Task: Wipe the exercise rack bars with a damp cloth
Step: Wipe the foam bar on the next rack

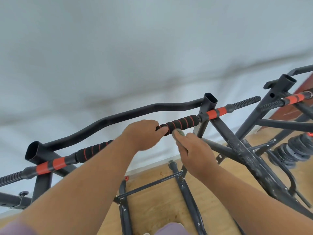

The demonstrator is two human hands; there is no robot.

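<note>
The exercise rack (211,119) fills the lower half of the view, its dark uprights and braces running down to a wooden floor (152,206), with a pale wall (152,39) behind. A second frame stands at the far right beside a stack of weight plates (291,150). Across the top of the near rack runs a long straight bar (215,113) with orange bands and black foam grips (183,122); a curved bar (128,114) lies just beyond it.

The left hand (144,134) is clenched around the straight bar at the left end of the right-hand foam grip, steadying it. The right hand (194,153) pinches a small grey-green cloth (177,133), bunched at the fingertips and pressed against the near underside of that foam grip, just right of the left hand.

To do this stroke well, the cloth probably needs opening out and wrapping further around the foam, since only a small wad touches now. Sliding it rightward toward the orange band while twisting would reach the back face. The foam's ridges may hold grime, so firm pressure helps. The left hand's own patch will need wiping afterwards.
</note>
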